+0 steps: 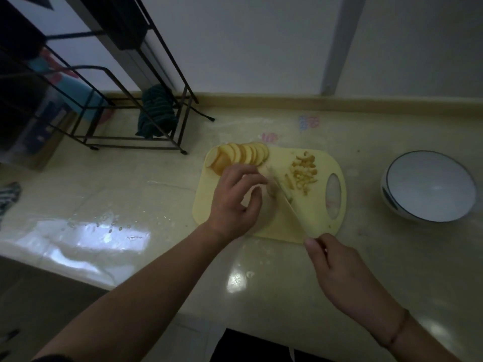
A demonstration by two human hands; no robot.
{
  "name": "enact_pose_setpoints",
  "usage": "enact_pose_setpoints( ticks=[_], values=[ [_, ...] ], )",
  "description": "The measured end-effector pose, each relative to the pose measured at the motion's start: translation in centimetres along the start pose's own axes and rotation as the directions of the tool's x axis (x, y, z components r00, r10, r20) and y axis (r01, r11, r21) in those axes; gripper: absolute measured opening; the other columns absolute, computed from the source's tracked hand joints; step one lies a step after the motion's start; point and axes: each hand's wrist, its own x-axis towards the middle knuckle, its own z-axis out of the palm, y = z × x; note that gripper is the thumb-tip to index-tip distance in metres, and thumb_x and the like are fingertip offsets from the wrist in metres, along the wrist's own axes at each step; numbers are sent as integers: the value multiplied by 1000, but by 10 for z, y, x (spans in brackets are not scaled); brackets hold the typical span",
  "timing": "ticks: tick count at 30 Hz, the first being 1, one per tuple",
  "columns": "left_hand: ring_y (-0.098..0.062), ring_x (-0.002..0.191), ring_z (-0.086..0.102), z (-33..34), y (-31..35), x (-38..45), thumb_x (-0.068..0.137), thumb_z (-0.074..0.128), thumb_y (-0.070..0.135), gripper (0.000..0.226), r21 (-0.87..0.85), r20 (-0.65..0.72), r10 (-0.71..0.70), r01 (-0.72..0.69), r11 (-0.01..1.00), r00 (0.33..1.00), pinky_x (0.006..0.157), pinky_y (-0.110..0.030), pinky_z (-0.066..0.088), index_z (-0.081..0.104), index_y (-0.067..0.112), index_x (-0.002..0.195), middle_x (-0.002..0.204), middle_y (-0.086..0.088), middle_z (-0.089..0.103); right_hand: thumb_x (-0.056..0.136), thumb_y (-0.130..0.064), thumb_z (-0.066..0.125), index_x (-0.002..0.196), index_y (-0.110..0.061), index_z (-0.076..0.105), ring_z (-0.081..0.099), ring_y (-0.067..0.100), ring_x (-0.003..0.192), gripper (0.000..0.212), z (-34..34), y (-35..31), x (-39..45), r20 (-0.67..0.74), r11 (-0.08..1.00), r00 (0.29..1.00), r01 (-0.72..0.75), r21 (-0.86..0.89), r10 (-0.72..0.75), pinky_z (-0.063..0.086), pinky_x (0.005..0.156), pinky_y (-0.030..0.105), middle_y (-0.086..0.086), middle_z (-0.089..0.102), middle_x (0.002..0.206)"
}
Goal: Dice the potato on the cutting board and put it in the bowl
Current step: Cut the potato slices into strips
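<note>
On the cutting board (313, 223): right hand (337, 270) is gripping the knife (287, 202), left hand (235, 202) is pinching slices; potato slices (240, 155) are awaiting dicing beside diced pieces (304, 173); bowl (392, 197) is holding none.

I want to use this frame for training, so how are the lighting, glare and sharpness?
Head view: dim overall, corners darkest; bright glare patches on the wet countertop; wide-angle bending of the rack; the knife blade is smeared and hard to trace by the left hand; the bowl reads clearly.
</note>
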Motion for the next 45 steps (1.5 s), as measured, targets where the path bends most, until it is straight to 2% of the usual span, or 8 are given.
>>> enact_pose_setpoints(
  ticks=[3,7,24,27,32,37,41,45],
  values=[
    [-27,96,61,-8,11,29,92,57,23,23,33,300,155,-173,984,941,91,-43,43,74,7,91,98,-6,69,86,-61,25,73,-27,42,49,7,56,41,8,-1,0,-22,999,999,32,-39,-33,34,52,23,-7,53,62],
    [-18,100,61,-4,11,50,97,31,59,59,220,738,4,-247,944,674,104,-49,33,77,22,92,101,8,71,94,-54,34,76,-29,40,62,23,74,32,16,-4,2,-27,997,999,44,-65,-46,29,58,29,-9,50,66],
    [-13,125,53,-14,-2,57,89,4,76,86,253,904,-103,-324,912,415,118,-53,12,75,31,110,123,10,67,83,-74,12,85,-31,41,65,22,76,52,7,8,-28,33,980,996,90,-176,-85,49,69,42,1,66,79],
    [-14,136,43,-28,-13,62,91,13,69,78,235,882,-117,-210,949,457,120,-53,11,72,26,119,133,7,63,72,-85,-4,82,-33,36,64,18,74,66,-2,17,-38,58,970,997,66,-232,-54,50,68,40,-2,63,77],
    [-24,115,59,-59,-46,57,98,46,43,45,254,575,-91,-72,964,813,101,-44,46,72,11,116,120,-8,68,51,-98,-12,84,-30,44,62,11,68,94,-31,25,-50,170,972,985,16,-234,24,50,66,33,-2,63,69],
    [-29,99,63,-67,-58,33,95,57,8,22,223,290,33,-101,970,956,84,-42,54,70,-1,111,109,-16,66,49,-95,-20,88,-35,36,62,12,73,91,-41,19,-49,159,936,987,53,-347,3,48,65,31,-3,61,73],
    [-29,93,64,-64,-29,37,90,56,8,21,62,220,49,-64,996,974,82,-42,53,72,-3,99,99,-15,68,69,-78,-18,103,-40,29,64,12,81,69,-33,6,-34,133,844,984,172,-508,-120,44,65,29,-6,61,84],
    [-18,95,62,-45,-15,40,93,55,37,29,108,678,69,-192,975,732,87,-40,47,76,18,98,99,1,70,80,-73,-14,99,-37,35,64,14,72,63,-25,4,-23,93,798,975,218,-563,-200,44,60,30,-6,62,80]
  ],
)
